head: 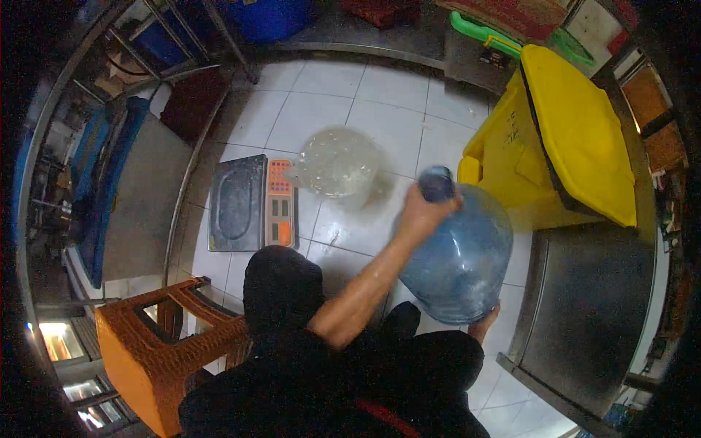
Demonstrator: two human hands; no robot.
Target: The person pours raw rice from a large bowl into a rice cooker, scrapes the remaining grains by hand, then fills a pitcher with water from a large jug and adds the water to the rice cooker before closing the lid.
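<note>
A large bluish clear plastic water-cooler bottle [460,257] is tilted in front of me, its dark neck end [436,184] pointing away. My left hand [430,205] grips the bottle at its neck. Under the lower right side of the bottle, near its base, is my right hand [484,322], mostly hidden by the bottle. Left of the neck, on the tiled floor, stands a translucent round vessel [340,162], blurred, its contents unclear. Beside it lies a digital scale with a dark platform [239,202] and an orange keypad [281,177].
A yellow lidded bin [520,137] stands right of the bottle. An orange-brown plastic stool [128,356] is at the lower left. Metal cabinets [589,312] flank the right side, and a blue-edged panel [148,191] the left. A blue container [271,19] is at the top.
</note>
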